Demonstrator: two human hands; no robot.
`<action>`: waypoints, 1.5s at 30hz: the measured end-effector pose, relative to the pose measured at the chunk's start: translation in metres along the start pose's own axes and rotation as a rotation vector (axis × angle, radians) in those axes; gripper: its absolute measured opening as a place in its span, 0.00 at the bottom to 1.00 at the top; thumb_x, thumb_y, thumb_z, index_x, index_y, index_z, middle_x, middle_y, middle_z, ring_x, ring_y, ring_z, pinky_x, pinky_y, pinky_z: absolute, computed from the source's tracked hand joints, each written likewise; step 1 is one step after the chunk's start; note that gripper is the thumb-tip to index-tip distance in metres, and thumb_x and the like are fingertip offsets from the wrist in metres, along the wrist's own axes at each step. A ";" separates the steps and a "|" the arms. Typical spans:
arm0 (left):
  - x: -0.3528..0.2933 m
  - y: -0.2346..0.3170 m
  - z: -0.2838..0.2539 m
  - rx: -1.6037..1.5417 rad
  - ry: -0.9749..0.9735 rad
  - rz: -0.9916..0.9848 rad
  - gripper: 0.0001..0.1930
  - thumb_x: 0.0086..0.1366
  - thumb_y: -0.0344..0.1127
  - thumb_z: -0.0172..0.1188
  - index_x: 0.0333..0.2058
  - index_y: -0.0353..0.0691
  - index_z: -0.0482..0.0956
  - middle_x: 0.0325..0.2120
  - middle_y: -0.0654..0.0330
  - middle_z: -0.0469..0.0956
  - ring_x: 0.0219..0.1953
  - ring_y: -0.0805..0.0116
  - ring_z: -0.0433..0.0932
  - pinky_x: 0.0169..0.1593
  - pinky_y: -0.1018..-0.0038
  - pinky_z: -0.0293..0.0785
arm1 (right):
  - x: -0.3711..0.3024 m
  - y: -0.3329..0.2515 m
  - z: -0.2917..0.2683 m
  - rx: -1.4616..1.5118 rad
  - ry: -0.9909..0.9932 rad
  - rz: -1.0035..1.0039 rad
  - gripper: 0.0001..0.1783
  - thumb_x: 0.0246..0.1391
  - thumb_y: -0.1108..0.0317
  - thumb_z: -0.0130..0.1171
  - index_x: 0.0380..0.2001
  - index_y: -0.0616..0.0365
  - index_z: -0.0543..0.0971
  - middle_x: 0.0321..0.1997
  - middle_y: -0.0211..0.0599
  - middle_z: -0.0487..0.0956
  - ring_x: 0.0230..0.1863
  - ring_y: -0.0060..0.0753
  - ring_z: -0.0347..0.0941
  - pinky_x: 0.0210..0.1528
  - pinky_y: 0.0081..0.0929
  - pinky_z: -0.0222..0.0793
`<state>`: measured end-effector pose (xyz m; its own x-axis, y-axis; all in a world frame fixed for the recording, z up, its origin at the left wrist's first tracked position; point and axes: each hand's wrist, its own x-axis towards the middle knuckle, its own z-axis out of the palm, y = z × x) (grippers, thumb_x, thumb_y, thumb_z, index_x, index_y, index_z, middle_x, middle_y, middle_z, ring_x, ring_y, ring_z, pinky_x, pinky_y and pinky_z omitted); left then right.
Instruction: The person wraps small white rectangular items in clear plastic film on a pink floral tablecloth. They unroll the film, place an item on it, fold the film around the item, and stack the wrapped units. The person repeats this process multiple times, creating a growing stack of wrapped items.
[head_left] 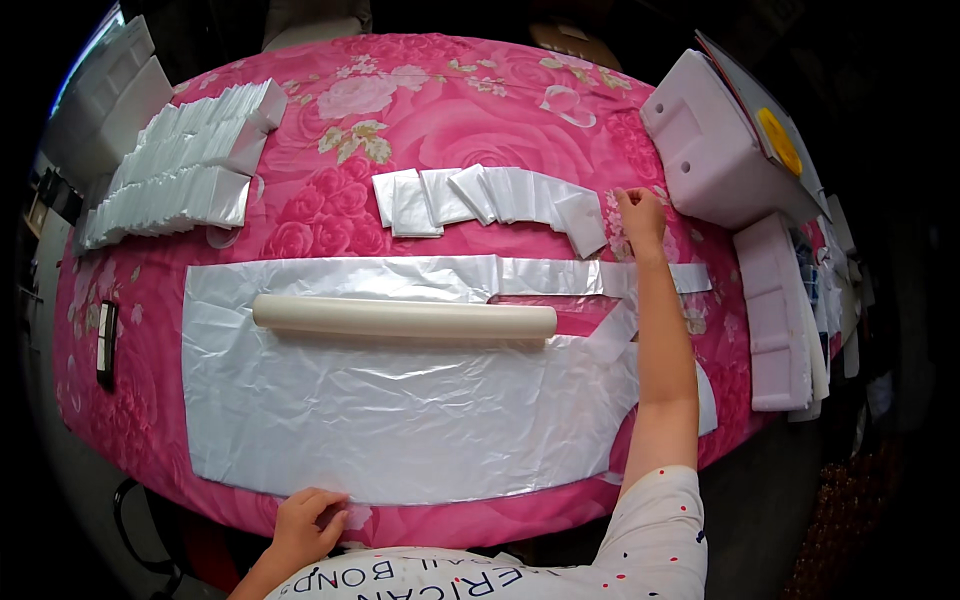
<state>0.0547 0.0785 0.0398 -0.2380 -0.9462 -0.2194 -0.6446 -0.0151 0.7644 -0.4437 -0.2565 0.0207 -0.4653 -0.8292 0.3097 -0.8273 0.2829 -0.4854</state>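
A large translucent white plastic bag (400, 400) with handle cut-outs lies spread flat on the table, slightly creased. A pale roller tube (405, 316) rests across its upper part. My right hand (642, 215) reaches over the bag's right end, fingertips pinched together beside a row of folded plastic bags (515, 195). Whatever sits in that pinch, if anything, is too small to make out. At the table's near edge, my left hand (310, 520) has loosely bent fingers with a gap to the thumb. Its fingertips are at the bag's near border.
Stacks of folded white bags (185, 165) fill the far left, by a white foam box (105, 95). A small black-and-white object (106, 345) lies at the left. Another foam box (700, 140), a yellow ring (779, 142) and a foam tray (775, 320) stand at the right.
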 end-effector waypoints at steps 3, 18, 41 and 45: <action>0.002 -0.001 0.000 0.002 -0.005 0.001 0.11 0.48 0.28 0.62 0.33 0.37 0.79 0.27 0.55 0.78 0.29 0.60 0.77 0.32 0.73 0.73 | 0.022 0.047 0.009 0.137 0.117 0.057 0.13 0.46 0.60 0.61 0.29 0.59 0.79 0.28 0.37 0.80 0.31 0.31 0.77 0.35 0.28 0.70; 0.005 -0.001 0.001 0.002 -0.004 -0.071 0.09 0.48 0.28 0.63 0.31 0.39 0.79 0.25 0.56 0.77 0.26 0.62 0.77 0.30 0.74 0.73 | 0.060 0.065 0.020 -0.185 -0.112 0.257 0.12 0.44 0.57 0.62 0.31 0.50 0.81 0.35 0.36 0.81 0.38 0.41 0.77 0.41 0.36 0.71; -0.023 -0.001 0.005 0.043 -0.064 0.172 0.13 0.51 0.29 0.61 0.37 0.36 0.76 0.30 0.54 0.77 0.30 0.57 0.76 0.33 0.70 0.72 | -0.276 0.132 -0.237 0.687 -1.229 0.716 0.06 0.42 0.77 0.63 0.24 0.61 0.75 0.25 0.36 0.78 0.25 0.24 0.74 0.26 0.15 0.68; -0.023 0.000 0.007 0.092 -0.080 0.279 0.13 0.51 0.31 0.62 0.38 0.38 0.76 0.30 0.54 0.77 0.31 0.56 0.76 0.34 0.68 0.72 | -0.356 0.308 -0.303 -1.473 -0.846 0.741 0.19 0.38 0.57 0.69 0.34 0.55 0.82 0.37 0.37 0.81 0.41 0.33 0.78 0.37 0.29 0.72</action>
<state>0.0548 0.1028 0.0404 -0.4691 -0.8812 -0.0584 -0.6087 0.2747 0.7443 -0.6283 0.2720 0.0089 -0.9375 -0.2144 -0.2741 -0.3411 0.4110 0.8454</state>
